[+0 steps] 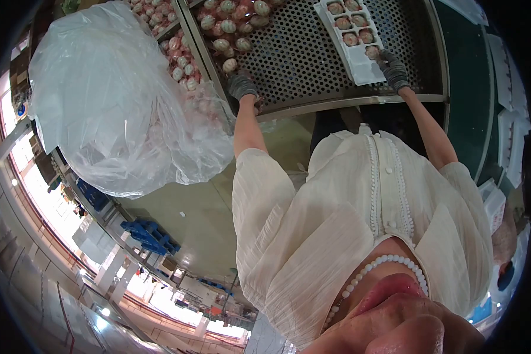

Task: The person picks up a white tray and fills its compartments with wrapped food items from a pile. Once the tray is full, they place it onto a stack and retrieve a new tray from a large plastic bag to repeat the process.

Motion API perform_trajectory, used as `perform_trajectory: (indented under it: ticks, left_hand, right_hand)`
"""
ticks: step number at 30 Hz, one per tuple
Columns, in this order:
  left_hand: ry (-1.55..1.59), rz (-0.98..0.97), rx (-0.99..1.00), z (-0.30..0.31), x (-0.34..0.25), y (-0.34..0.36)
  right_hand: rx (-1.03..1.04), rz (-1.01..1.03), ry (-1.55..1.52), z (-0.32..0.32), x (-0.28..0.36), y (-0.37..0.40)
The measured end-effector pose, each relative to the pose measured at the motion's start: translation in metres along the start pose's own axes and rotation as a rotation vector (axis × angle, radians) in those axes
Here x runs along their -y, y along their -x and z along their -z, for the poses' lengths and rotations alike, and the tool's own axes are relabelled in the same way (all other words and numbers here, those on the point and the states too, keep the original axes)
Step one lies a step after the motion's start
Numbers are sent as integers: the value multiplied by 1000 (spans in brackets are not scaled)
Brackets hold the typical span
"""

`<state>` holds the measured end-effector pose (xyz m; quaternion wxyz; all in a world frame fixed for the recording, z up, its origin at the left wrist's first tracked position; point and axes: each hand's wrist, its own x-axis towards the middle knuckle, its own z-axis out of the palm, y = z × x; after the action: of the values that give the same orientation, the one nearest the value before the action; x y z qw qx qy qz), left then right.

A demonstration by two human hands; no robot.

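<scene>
My left hand (pixel 242 86), in a grey glove, is at the near left of a perforated metal worktop (pixel 295 59), just below a pile of round pink-and-white pieces (pixel 228 26). Its fingers are bent down and partly hidden, so what they hold is unclear. My right hand (pixel 393 71), also gloved, has its fingers closed at the right edge of a white compartment tray (pixel 367 72). The fingertips are beside the nearest round piece (pixel 372 52) in that tray. More round pieces sit in the tray's farther compartments, while its near end shows bare white.
A large clear plastic bag (pixel 106 100) bulges left of the worktop, beside more round pieces (pixel 183 68). A metal rim (pixel 354 102) runs along the worktop's near edge. Green surface (pixel 475 76) and white trays (pixel 509 141) are at right; blue pallets (pixel 149 237) lie farther left.
</scene>
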<state>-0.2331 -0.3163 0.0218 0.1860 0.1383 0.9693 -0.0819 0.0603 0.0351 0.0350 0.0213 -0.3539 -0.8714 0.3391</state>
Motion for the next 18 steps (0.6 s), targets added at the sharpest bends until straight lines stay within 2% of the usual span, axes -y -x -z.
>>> perform_trajectory:
  ticks: [1,2,3,4,6,7,9,11,13,15,17,18]
  left_hand:
    - [0,1,3,0,-1,2]
    - [51,-43,-93,1,-1,3]
    - [103,-89,-192,2,-2,2]
    - [103,-94,-194,2,-4,-1]
    - [851,-251,-87,-6,-10,-2]
    - [853,-264,-78,4,-27,7]
    - [1537,-16,370,22,-75,37]
    - [1741,-65,491,5,-122,57]
    - [1757,-10,692,16,-167,85]
    - [1720,-35,724,25,-198,105]
    - [1687,-58,744,12,-223,115]
    - [1580,-286,471,-10,-235,115]
  right_hand:
    - [-42,71,44,-1,-4,0]
    - [-40,71,45,-1,-8,1]
    - [-33,83,-24,7,4,2]
    - [-30,92,-93,12,18,1]
    - [-19,109,-155,8,31,2]
    - [-7,137,-218,10,45,2]
    - [134,51,-388,12,76,8]
    - [208,58,-612,3,89,12]
    - [327,-55,-856,-12,86,14]
    - [284,-9,-898,-22,67,17]
    - [318,-449,-731,-10,67,26]
    - [319,-491,-778,-3,63,31]
